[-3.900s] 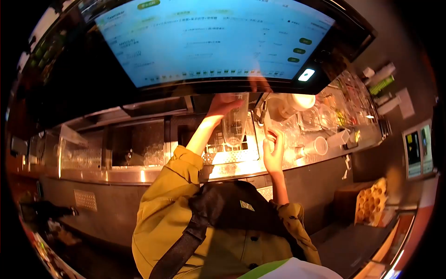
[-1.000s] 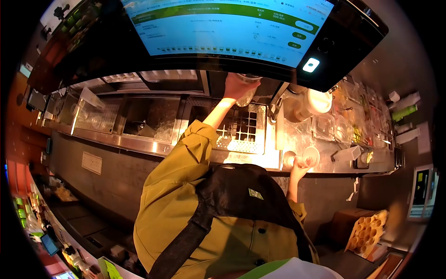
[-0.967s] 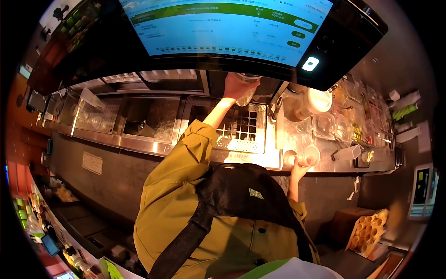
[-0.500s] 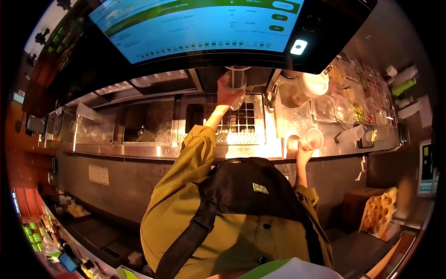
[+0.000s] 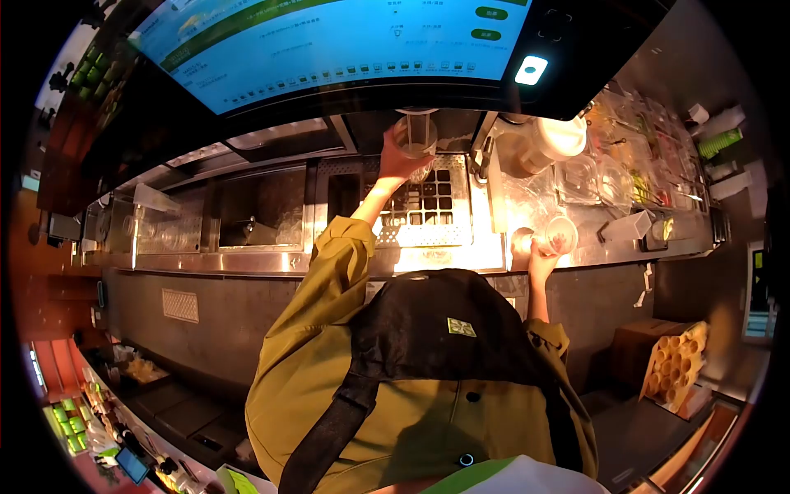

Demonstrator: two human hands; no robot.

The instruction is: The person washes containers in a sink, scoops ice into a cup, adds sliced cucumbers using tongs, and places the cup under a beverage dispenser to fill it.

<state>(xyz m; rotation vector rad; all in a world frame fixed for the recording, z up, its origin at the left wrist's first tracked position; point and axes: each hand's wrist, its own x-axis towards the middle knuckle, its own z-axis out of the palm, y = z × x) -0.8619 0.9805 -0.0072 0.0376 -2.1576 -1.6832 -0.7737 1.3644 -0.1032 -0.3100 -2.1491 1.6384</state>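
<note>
My left hand is closed round a clear cup, which it holds beneath the screen, above the back of a metal drip grate. Part of the cup sits in shadow. Over on the right, my right hand grips a second clear cup by its near side, at the counter's front edge. Just left of that hand stands another cup-like vessel, partly washed out by glare. I cannot tell what either held cup contains.
A large screen overhangs the counter. To the right are a white-lidded jug, clear containers and a white box. A recessed metal basin lies left. Behind me on the right is a cardboard cup carrier.
The camera view has shifted slightly. Both hands keep hold of their cups in nearly the same places; the right one appears slightly further right.
</note>
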